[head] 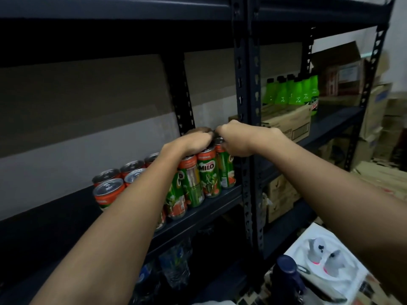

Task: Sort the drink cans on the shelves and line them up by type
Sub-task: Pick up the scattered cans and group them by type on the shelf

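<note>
Both grips curl over can tops — left hand (193,143), right hand (236,139); Milo cans (208,172) labelled "MILO", "ORIGINAL".

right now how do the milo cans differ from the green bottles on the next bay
The Milo cans stand loose on the dark shelf in rows; the green bottles sit on a cardboard carton. The cans have silver tops and orange bands; the bottles have dark caps and tapering necks. The left hand and right hand grip cans; nobody touches the bottles. Both are mainly green.
</note>
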